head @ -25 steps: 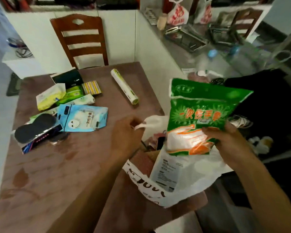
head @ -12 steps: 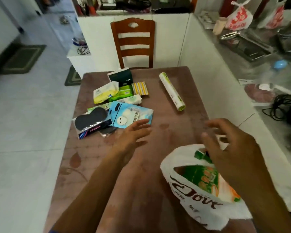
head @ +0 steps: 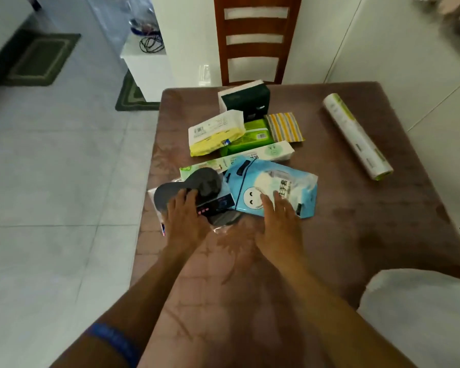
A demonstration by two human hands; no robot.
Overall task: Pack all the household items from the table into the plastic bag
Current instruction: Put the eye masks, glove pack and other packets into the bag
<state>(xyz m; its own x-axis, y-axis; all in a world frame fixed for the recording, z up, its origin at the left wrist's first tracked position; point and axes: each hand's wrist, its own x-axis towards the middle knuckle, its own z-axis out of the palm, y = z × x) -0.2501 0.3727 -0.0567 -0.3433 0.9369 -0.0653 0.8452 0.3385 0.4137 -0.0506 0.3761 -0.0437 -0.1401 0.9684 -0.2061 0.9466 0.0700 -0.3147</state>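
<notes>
Most items unpacked — pile (head: 243, 144) and roll (head: 356, 135) on table (head: 369, 235) | bag (head: 422, 314) at near right, contents unseen | left hand (head: 186, 216) fingers flat on insole pack (head: 197, 187) | right hand (head: 279, 221) flat on blue pack (head: 276, 187) — neither lifted

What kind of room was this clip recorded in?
Most likely a home dining or kitchen area: a brown table with a wooden chair at its far end, pale tiled floor, and green mats.
</notes>
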